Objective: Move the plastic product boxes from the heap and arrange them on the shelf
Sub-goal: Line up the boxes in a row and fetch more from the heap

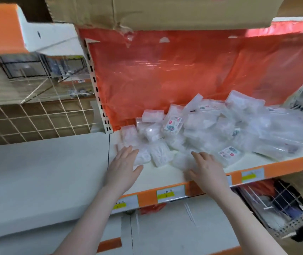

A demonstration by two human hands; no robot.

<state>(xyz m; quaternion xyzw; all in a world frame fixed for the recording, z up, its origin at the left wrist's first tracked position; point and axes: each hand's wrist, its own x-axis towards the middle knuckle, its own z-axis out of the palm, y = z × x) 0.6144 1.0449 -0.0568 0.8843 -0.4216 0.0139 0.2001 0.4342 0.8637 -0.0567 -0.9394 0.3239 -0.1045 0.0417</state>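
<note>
Two hands reach in with flat, spread fingers, holding nothing. Just past the left hand (pixel 124 167) lies a small box (pixel 159 153), long side pointing away, nearer than for the right hand (pixel 206 172). Behind, the heap (pixel 220 129) of clear, shiny, bumpy boxes sits on the smooth white shelf (pixel 158 173).

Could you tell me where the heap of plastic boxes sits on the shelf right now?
In the head view, the heap of plastic boxes lies on the white shelf, centre to right, against the orange back panel, just beyond the left hand and right hand.
</note>
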